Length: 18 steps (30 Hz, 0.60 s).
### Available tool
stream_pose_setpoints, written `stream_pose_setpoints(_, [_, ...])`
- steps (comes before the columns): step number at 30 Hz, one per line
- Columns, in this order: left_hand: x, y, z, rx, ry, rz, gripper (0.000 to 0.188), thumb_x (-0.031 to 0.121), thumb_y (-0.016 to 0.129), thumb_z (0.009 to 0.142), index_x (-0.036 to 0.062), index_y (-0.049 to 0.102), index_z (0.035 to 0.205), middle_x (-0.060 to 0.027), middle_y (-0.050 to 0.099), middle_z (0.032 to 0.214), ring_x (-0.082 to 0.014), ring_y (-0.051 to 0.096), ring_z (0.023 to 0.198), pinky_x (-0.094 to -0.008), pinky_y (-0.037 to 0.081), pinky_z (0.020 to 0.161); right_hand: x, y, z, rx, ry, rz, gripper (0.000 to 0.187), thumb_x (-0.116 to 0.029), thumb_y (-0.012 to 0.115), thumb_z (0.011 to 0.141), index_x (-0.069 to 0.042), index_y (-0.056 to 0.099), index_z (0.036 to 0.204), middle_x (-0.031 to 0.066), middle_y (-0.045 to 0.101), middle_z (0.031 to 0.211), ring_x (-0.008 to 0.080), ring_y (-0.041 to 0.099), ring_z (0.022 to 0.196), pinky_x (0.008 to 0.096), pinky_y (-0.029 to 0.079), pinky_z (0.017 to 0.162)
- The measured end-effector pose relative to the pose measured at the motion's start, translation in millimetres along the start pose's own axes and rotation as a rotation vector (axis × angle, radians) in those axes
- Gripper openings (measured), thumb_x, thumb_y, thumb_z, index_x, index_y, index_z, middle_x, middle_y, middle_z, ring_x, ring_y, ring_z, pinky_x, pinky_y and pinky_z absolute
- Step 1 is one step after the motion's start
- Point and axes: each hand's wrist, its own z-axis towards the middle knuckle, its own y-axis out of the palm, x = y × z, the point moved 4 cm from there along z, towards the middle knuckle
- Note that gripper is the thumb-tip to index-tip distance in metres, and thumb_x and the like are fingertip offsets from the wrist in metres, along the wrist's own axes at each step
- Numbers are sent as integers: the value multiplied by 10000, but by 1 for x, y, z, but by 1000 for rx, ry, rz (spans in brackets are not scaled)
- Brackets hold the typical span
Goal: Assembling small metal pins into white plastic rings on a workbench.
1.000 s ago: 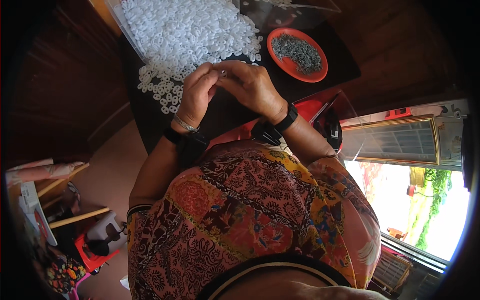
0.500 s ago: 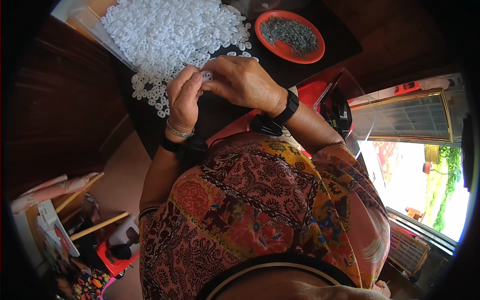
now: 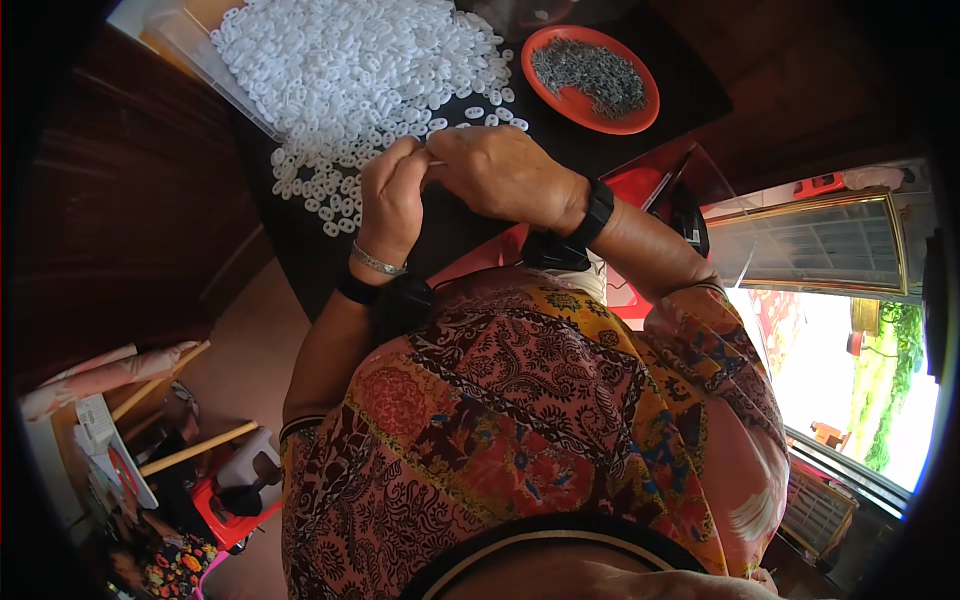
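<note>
My left hand (image 3: 393, 200) and my right hand (image 3: 508, 175) meet over the near edge of the dark table. Both sets of fingertips are pinched on a small white oval plastic piece (image 3: 436, 163), mostly hidden, with just a pale edge showing. Beyond my hands spreads a big heap of white oval plastic pieces (image 3: 350, 65) with holes in them; some lie loose beside my left hand. To the far right, an orange-red plate (image 3: 645, 120) bears many thin grey metal bits (image 3: 590, 75), too small to tell their exact kind.
A clear plastic bin (image 3: 235, 92) lies under the heap's left side. The dark table (image 3: 690, 85) ends close to my body. Past its right edge are a red object (image 3: 660, 172) and clear sheeting. At lower left stands a red stool (image 3: 220, 515) near wooden sticks.
Both hands shift slightly in view along with the table. My right hand has turned further over the white oval piece, which showed plainly between the fingertips before and is now mostly covered.
</note>
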Motion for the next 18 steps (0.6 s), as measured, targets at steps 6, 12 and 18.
stream_pose_setpoints(6, [-12,-5,6,15,-39,127,225,92,448,857,5,437,649,-40,398,532,-100,377,505,-286,313,471,12,10,5,-64,36,-75,184,-201,569,827,-18,546,843,180,615,728,344,616,650,418,484,537])
stream_pose_setpoints(12, [-10,-6,7,2,-39,78,190,80,459,843,0,465,670,-24,416,537,-95,383,511,-278,317,473,19,11,6,-80,147,112,192,-213,586,835,-36,565,905,156,615,736,363,605,685,435,480,582])
stream_pose_setpoints(18, [-10,-6,7,-27,-172,-26,250,162,453,887,27,528,689,-3,465,559,-71,418,484,-238,325,442,19,15,7,-49,115,20,170,-214,584,835,-44,567,848,148,613,726,350,606,660,423,479,558])
